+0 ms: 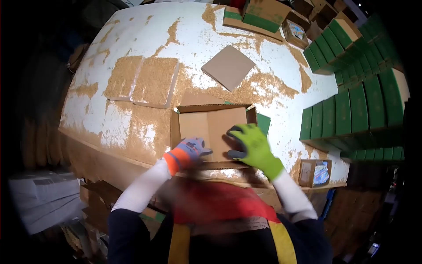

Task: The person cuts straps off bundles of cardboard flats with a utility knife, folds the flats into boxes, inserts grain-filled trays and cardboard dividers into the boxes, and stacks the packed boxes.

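An open cardboard box (175, 132) stands at the table's near edge in front of me, its bottom flaps visible inside. My left hand (187, 152), in a grey-blue glove with an orange cuff, reaches over its near left side with the fingers extended. From the right, my right hand (254, 147), wearing a lime-green glove with dark fingertips, reaches into the box. Its thumb and fingers are apart, with nothing visible between them. A green flap or piece (263, 123) shows beside the box's right side.
A flat cardboard piece (228, 67) lies beyond the box on the worn white table (136, 37). Rows of green boxes (347, 112) stand on the right. Small boxes with colourful packets (321, 173) (296, 31) sit at the near right and far right. More cardboard (266, 16) is at the back.
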`<act>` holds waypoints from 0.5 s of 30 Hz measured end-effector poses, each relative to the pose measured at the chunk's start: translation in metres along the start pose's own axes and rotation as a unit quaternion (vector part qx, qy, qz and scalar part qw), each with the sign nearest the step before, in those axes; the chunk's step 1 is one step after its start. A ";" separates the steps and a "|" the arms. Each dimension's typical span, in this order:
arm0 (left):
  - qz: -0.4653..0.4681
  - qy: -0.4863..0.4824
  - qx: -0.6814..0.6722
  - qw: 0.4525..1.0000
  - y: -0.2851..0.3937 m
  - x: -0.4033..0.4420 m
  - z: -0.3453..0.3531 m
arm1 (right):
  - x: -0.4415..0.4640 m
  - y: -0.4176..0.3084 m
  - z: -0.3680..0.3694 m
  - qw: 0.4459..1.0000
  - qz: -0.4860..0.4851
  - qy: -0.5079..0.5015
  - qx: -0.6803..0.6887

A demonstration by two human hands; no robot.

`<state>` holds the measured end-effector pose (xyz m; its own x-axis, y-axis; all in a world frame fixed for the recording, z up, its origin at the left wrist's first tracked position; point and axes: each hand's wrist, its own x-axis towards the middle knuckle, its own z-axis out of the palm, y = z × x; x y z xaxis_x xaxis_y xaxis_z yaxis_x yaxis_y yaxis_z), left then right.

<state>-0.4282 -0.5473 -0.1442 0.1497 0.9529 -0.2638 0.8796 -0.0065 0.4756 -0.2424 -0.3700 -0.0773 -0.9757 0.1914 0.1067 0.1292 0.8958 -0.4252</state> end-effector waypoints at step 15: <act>-0.324 0.356 -0.242 0.842 -0.069 0.008 0.114 | -0.009 0.076 0.125 0.894 0.393 0.005 0.213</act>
<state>-0.4360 -0.5733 -0.2744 -0.7518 0.6500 -0.1107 0.3592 0.5445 0.7580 -0.2459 -0.3541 -0.2226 -0.6104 0.7009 -0.3689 0.6934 0.2478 -0.6766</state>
